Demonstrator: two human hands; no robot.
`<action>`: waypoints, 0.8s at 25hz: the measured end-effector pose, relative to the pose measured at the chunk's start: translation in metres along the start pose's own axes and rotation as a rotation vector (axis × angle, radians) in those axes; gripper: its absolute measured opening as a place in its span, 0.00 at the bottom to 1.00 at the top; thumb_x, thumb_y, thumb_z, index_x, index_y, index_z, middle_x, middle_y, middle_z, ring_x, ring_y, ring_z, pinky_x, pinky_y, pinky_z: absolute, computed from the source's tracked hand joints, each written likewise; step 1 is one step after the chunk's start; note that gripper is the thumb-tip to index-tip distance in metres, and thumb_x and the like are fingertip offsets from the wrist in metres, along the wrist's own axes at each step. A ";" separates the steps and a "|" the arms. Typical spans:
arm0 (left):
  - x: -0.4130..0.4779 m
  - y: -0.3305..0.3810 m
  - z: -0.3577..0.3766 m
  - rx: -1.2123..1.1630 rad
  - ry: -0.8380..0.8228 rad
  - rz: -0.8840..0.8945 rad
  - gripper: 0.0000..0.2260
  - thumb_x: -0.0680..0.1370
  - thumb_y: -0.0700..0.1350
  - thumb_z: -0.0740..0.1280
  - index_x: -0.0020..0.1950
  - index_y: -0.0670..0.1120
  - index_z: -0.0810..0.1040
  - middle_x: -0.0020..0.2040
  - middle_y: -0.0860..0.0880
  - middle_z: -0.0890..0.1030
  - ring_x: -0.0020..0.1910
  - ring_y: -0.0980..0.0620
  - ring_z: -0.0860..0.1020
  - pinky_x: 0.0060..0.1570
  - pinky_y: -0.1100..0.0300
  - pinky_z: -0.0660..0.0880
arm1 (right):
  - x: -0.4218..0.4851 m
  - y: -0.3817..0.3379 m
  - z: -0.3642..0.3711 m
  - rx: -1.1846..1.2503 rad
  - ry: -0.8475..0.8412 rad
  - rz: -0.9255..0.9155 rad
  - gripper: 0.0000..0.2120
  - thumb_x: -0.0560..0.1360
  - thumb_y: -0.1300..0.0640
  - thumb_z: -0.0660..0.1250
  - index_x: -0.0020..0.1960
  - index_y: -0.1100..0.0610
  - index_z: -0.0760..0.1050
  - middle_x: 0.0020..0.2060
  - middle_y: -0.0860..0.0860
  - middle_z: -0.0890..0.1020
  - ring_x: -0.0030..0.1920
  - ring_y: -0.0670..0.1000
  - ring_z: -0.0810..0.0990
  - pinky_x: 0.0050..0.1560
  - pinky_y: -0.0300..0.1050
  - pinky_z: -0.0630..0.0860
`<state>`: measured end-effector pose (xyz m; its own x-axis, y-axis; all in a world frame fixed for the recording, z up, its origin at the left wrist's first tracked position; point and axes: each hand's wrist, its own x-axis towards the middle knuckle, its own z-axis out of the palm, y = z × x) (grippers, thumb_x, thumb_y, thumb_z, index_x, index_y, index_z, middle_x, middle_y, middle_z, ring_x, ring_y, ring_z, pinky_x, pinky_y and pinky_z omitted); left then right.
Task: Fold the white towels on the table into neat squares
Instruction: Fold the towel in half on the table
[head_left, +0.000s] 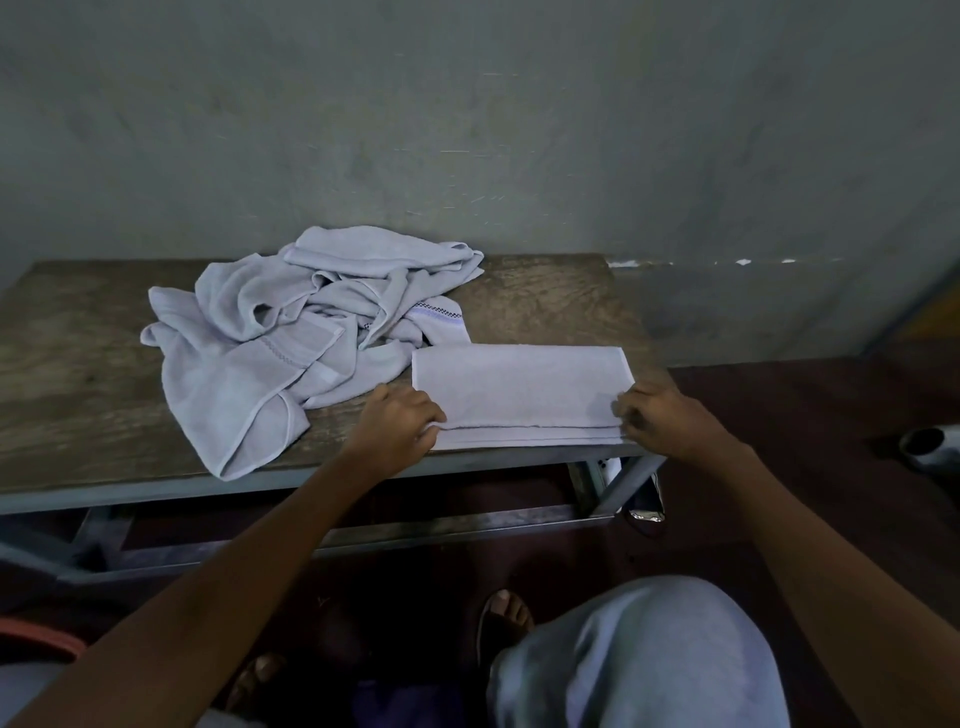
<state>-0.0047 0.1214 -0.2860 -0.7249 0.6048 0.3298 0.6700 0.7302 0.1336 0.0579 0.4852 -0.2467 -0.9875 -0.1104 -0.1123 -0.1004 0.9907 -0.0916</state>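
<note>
one folded towel (519, 389), long axis left-right along table (78, 364) edge; left hand (400, 421), right hand (660, 415) pinch its near corners; one heap (291, 332) to its left.

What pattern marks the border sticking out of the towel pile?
Dark checkered band with a purple stripe on the towel pile; head view.
</note>
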 end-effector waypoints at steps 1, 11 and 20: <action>0.000 -0.001 -0.001 -0.022 0.015 -0.009 0.11 0.70 0.49 0.60 0.41 0.50 0.82 0.38 0.54 0.82 0.40 0.50 0.80 0.42 0.59 0.60 | -0.001 0.003 0.002 0.025 0.076 0.005 0.09 0.73 0.56 0.68 0.52 0.58 0.76 0.55 0.54 0.78 0.54 0.57 0.78 0.45 0.46 0.73; -0.021 -0.008 0.007 -0.174 -0.051 -0.020 0.12 0.73 0.55 0.63 0.50 0.51 0.79 0.46 0.55 0.79 0.48 0.55 0.75 0.49 0.59 0.66 | -0.020 0.015 0.025 -0.040 0.265 -0.116 0.13 0.64 0.58 0.74 0.47 0.57 0.78 0.45 0.53 0.80 0.42 0.57 0.80 0.38 0.45 0.75; -0.018 -0.004 -0.001 -0.235 0.052 -0.028 0.12 0.72 0.55 0.66 0.40 0.48 0.81 0.38 0.54 0.80 0.40 0.56 0.76 0.46 0.63 0.66 | -0.016 0.015 0.011 -0.077 0.158 -0.053 0.09 0.69 0.54 0.71 0.47 0.57 0.79 0.51 0.53 0.80 0.51 0.57 0.80 0.49 0.48 0.70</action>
<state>0.0063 0.1069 -0.2913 -0.7388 0.5633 0.3701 0.6728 0.6490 0.3552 0.0737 0.5010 -0.2573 -0.9867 -0.1551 0.0483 -0.1561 0.9876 -0.0167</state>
